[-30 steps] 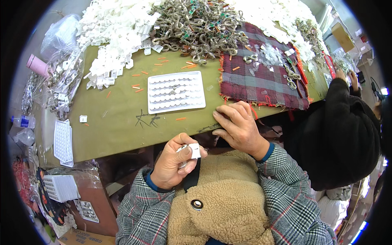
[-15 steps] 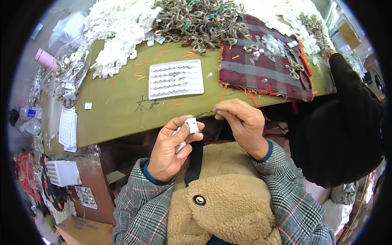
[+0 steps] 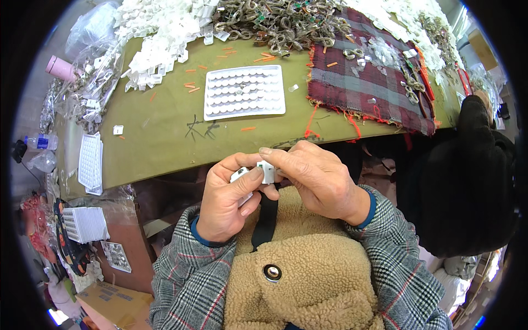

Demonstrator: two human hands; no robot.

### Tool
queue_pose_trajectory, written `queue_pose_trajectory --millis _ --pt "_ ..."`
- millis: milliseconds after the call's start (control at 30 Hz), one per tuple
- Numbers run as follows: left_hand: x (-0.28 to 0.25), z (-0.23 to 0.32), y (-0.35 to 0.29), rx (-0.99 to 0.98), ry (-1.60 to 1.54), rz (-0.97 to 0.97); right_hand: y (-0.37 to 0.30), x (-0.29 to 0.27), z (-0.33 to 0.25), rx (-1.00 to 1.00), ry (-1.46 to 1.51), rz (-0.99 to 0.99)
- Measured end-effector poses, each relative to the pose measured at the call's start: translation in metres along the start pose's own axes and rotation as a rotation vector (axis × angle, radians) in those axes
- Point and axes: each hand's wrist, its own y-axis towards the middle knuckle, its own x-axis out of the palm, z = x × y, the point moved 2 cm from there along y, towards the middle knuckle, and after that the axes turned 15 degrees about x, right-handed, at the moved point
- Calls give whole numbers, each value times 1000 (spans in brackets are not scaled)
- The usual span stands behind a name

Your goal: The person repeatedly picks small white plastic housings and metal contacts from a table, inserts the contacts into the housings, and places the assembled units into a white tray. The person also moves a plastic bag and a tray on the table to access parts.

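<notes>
My left hand [image 3: 223, 206] is closed round a small white plastic housing [image 3: 267, 174], pinched between thumb and fingers in front of my lap. A bit of green shows on the housing's upper edge. A second white piece [image 3: 240, 175] is tucked deeper in the same hand, partly covered by the thumb. My right hand [image 3: 324, 181] has come to the housing from the right, its fingers bent against its top and right side. Whatever else those fingertips hold is hidden. On the table beyond lies a white tray [image 3: 279, 91] with rows of round cups.
Behind the tray are heaps of white plastic parts [image 3: 159, 38] and coiled cables [image 3: 275, 22]. A plaid cloth [image 3: 341, 88] carries tools and small parts at right. Stacked trays [image 3: 91, 165] lie at the left edge. A person in black [image 3: 462, 181] sits close on my right.
My right hand has moved left and down from beside the table edge onto the white housing. A green bit now shows on it. The view has shifted slightly.
</notes>
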Motion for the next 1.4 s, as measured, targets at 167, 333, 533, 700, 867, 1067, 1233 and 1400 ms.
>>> queue_pose_trajectory --millis 167,333,533,700,867,1067,1233,1400 --pt "0 0 2 -21 201 -22 4 -6 -6 -42 -170 -158" --pt "4 -2 3 -3 217 48 -1 -5 -8 333 -46 -66" --pt "5 -1 4 6 80 48 -11 0 0 456 160 16" --pt "10 -4 -4 -9 219 97 -14 5 -3 416 74 47" --pt "17 -4 -2 -11 221 124 -6 2 -10 384 217 69" --pt "3 28 6 3 -75 93 -9 -3 13 459 303 126" --pt "-5 82 8 292 68 123 -1 -14 39 308 86 230" --pt "16 139 16 573 566 153 12 -12 53 184 -79 266"
